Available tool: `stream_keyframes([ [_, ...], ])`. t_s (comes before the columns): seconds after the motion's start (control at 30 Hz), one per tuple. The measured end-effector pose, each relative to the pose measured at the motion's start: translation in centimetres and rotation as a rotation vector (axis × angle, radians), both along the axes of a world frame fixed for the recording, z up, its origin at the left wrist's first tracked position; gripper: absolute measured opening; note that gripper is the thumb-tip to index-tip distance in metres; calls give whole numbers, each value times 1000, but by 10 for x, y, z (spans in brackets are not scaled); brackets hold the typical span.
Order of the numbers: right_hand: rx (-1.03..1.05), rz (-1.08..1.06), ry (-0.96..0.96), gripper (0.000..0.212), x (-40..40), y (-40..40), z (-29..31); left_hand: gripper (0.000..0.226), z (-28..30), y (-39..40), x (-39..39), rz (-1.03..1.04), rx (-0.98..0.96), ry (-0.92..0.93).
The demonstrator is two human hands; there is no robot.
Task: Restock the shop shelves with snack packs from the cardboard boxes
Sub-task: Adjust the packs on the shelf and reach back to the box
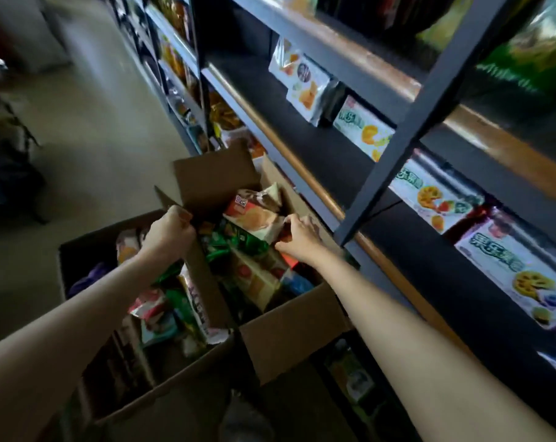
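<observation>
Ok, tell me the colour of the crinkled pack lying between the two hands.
Green pack, seen in the head view, the only one.

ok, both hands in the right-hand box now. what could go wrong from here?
1. The left hand grips the cardboard flap, which could bend or tear if pulled.
2. The right hand holds one pack in a loose, crowded pile; lifting it may drag the green pack out too.
3. Motion blur suggests haste; grips may slip.

Dim aisle, pale beige floor
</observation>
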State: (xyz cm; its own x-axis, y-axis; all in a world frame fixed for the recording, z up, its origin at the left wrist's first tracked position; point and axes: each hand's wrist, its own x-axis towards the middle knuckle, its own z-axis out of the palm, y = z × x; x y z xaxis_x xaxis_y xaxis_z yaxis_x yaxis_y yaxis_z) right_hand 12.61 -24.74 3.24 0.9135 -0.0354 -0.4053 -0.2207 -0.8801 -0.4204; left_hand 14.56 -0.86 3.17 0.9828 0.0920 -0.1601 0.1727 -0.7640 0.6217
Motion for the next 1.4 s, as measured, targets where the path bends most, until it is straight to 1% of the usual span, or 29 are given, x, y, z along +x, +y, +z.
stream_keyframes([
  [0.07,44,-43,5,53,37,-1,-27,32,-5,-8,30,-22,38,63],
  [0.13,24,-43,5,49,68,4,-55,33,-7,-11,53,-89,98,139],
  [0.2,-66,65,21,51,92,15,-84,32,-17,-6,69,-122,117,196],
  [0.27,-176,202,11,52,109,31,-109,31,-23,-1,76,-118,120,196],
  [0.33,-278,292,8,56,119,47,-133,29,-33,4,80,-79,92,122],
  [0.43,-396,269,42,67,126,64,-169,27,-45,10,83,-98,104,-64],
  [0.47,-439,257,8,65,128,67,-182,27,-49,11,85,-128,118,-104],
  [0.53,-493,227,-125,50,131,68,-202,28,-61,16,88,-189,149,-134],
  [0.57,-491,218,-182,43,133,67,-208,27,-68,19,89,-203,147,-139],
  [0.7,-409,278,-250,20,135,56,-209,25,-82,14,81,-162,43,-138],
  [0.77,-347,284,-274,17,132,50,-199,28,-83,1,75,-128,-19,-101],
  [0.8,-299,285,-271,17,131,48,-190,30,-82,-6,72,-114,-40,-52],
  [0.87,-197,292,-249,23,132,48,-162,35,-84,-18,70,-80,-59,92],
  [0.97,-139,306,-225,29,134,46,-101,39,-79,-29,75,23,-50,309],
  [1.0,-122,322,-232,28,132,44,-78,39,-72,-33,75,70,-100,384],
  [1.03,-108,343,-246,27,127,42,-55,39,-66,-38,75,127,-207,461],
  [1.07,-110,369,-269,24,120,39,-30,39,-54,-43,72,186,-380,560],
  [1.1,-141,404,-315,22,111,36,-7,39,-41,-47,70,242,-575,668],
  [1.13,-199,437,-369,20,99,35,15,42,-27,-50,68,274,-716,745],
  [1.17,-266,468,-449,18,85,34,36,47,-14,-52,66,272,-798,783],
  [1.23,-430,552,-708,13,51,33,72,53,10,-54,60,246,-899,789],
  [1.3,-553,631,-943,12,17,33,100,55,38,-56,48,165,-1013,781],
  [1.33,-592,666,-995,12,0,31,115,52,51,-57,41,101,-1076,766],
  [1.4,-654,710,-988,8,-32,25,145,43,81,-62,29,-31,-1133,704],
])
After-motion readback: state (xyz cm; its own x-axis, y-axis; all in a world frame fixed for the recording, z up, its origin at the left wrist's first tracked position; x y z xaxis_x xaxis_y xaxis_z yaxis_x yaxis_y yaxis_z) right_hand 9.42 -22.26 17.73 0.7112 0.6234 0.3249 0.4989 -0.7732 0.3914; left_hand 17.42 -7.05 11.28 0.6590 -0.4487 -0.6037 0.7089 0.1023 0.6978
